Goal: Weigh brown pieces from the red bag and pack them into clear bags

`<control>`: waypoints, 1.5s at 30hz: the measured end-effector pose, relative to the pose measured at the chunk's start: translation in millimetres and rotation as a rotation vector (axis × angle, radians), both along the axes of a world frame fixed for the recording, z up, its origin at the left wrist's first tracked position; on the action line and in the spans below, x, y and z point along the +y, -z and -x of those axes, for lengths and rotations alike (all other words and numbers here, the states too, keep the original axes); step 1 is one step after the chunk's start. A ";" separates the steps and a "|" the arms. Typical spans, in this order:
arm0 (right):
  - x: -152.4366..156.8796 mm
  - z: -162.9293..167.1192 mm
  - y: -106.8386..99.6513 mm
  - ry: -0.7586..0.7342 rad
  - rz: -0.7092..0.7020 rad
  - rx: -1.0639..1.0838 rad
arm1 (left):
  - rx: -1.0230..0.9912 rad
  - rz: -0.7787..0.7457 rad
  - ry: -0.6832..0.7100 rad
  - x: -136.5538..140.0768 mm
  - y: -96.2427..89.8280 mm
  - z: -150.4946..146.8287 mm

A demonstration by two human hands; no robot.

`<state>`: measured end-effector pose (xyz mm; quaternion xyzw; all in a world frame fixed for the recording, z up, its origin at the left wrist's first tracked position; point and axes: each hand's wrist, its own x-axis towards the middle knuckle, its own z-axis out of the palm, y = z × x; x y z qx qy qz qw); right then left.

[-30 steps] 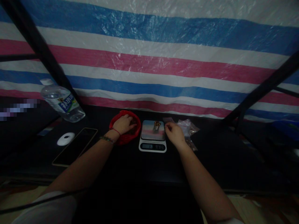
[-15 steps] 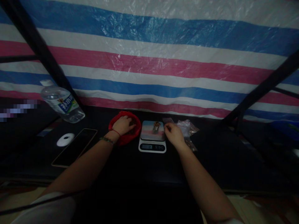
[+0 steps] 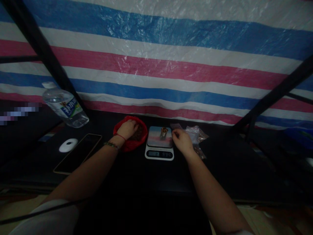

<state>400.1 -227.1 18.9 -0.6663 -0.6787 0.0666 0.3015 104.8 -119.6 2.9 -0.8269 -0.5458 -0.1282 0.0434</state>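
Risking false readings if nudging the scale (image 3: 156, 141) with right hand (image 3: 182, 139), or spills if tugging the red bag (image 3: 132, 146) with left hand (image 3: 127, 129), with both grips impossible to tell.

Head-worn view that looked forward and down from above and behind the left hand (image 3: 128, 129) and right hand (image 3: 183, 141), set near enough that both forearms (image 3: 93, 173) stretched away from it, facing a striped sheet (image 3: 161, 65) that rose beyond the hands
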 end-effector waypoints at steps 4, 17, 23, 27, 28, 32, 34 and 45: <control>-0.8 0.8 -1.3 -0.008 0.000 0.005 | -0.045 0.035 -0.042 -3.5 -10.3 1.7; -1.7 1.4 -3.9 -0.020 0.010 0.026 | -0.263 0.176 0.149 -38.1 -57.9 -74.7; -0.2 -0.3 -2.4 -0.016 0.002 0.037 | -0.154 0.194 0.128 -39.6 -39.1 -107.7; 0.4 -0.9 -1.7 -0.011 0.012 0.007 | -0.127 0.184 0.110 -41.4 -36.0 -113.0; 0.4 -0.9 -1.7 -0.007 0.014 0.003 | -0.128 0.185 0.111 -41.9 -36.8 -113.7; 0.3 -1.2 -2.4 0.005 0.014 0.008 | -0.143 0.213 0.111 -41.1 -40.8 -113.8; 0.1 -1.4 -3.2 0.002 0.020 0.009 | -0.161 0.237 0.109 -38.9 -41.6 -112.2; 2.8 -0.9 1.3 -0.043 0.052 0.035 | -0.418 0.260 0.170 -32.0 -31.9 -102.6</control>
